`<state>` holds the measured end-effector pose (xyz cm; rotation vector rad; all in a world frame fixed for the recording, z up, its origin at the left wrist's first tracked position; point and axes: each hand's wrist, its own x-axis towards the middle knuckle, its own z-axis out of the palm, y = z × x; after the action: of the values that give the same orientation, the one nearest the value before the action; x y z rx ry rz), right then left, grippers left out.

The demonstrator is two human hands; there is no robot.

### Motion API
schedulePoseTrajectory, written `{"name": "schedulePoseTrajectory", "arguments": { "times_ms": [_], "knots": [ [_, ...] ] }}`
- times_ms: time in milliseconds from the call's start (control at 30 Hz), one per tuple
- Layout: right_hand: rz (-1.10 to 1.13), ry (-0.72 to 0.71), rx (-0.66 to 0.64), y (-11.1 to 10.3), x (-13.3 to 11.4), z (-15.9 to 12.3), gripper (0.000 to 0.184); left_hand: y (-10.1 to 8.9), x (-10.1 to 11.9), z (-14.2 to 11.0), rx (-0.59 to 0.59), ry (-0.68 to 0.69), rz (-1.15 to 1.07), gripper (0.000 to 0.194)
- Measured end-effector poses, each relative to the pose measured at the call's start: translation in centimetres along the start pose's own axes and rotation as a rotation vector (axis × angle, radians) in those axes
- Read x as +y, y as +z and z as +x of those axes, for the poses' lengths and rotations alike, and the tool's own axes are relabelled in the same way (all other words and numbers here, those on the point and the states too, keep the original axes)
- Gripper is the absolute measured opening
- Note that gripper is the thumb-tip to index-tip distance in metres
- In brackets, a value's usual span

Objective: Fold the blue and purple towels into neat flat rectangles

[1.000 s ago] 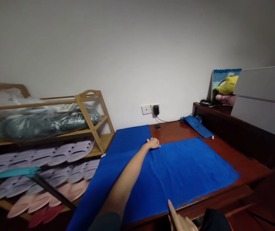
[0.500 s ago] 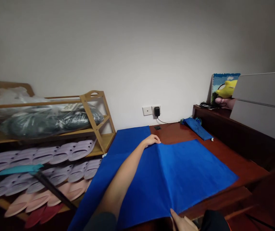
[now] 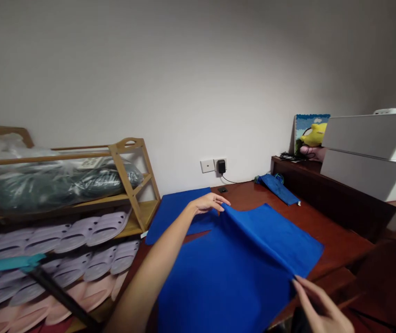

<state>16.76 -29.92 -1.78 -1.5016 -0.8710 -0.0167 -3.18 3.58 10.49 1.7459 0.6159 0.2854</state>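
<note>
A large blue cloth point(image 3: 225, 277) is raised in a ridge across the reddish-brown desk, both of my hands at its edges. Thumb and fingers of my left hand point(image 3: 210, 203) pinch its far edge. Nearer to me on the right, my right hand point(image 3: 321, 305) grips the near edge between thumb and fingers. The cloth's right part still rests on the desk, while its left part hangs from the ridge. Behind my left arm lies a flat blue cloth piece point(image 3: 179, 210); whether it joins the held cloth I cannot tell.
A wooden rack point(image 3: 135, 185) with slippers point(image 3: 108, 226) and plastic-wrapped bundles stands at left. A teal-ended black pole point(image 3: 62, 296) crosses before it. On the desk point(image 3: 309, 219) lies a folded blue item point(image 3: 277, 187). White boxes point(image 3: 364, 138) sit at right; a black plug point(image 3: 221, 166) is in the wall.
Both hands have lifted the cloth into a higher ridge. My right hand has moved right and up with its edge. A gap showing the desk has opened beside the back-left piece.
</note>
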Motion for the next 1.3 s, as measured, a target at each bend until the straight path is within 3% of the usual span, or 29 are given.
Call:
{"name": "schedulePoseTrajectory", "arguments": {
  "times_ms": [100, 233, 433, 600, 800, 933, 1167, 1300],
  "knots": [
    [0.04, 0.113, -0.053, -1.8, 0.6, 3.6, 0.041, 0.3, 0.9, -1.1, -0.036, 0.039, 0.074, 0.05],
    [0.046, 0.137, -0.228, -3.3, 1.2, 8.5, 0.045, 0.6, 1.0, -2.3, 0.097, 0.095, 0.269, 0.04],
    [-0.01, -0.034, -0.283, -3.6, 0.2, 13.6, 0.042, 1.2, 1.6, -5.0, 0.172, 0.254, 0.506, 0.026],
    [-0.144, -0.199, -0.247, -4.4, -1.8, 16.6, 0.041, 1.7, 3.7, -7.3, 0.311, 0.306, 0.5, 0.021],
    [-0.076, -0.251, -0.207, -4.7, -6.6, 18.9, 0.041, 2.1, 7.3, -9.5, 0.413, 0.337, 0.471, 0.021],
    [-0.01, -0.225, -0.18, -4.0, -8.6, 20.0, 0.033, 2.3, 9.0, -10.6, 0.459, 0.345, 0.423, 0.024],
    [0.168, -0.079, -0.247, -2.8, -10.6, 20.3, 0.042, 2.3, 9.4, -11.3, 0.514, 0.25, 0.283, 0.022],
    [0.18, -0.043, -0.265, -2.4, -11.8, 20.2, 0.046, 2.3, 9.6, -11.4, 0.465, 0.236, 0.234, 0.027]
  ]
}}
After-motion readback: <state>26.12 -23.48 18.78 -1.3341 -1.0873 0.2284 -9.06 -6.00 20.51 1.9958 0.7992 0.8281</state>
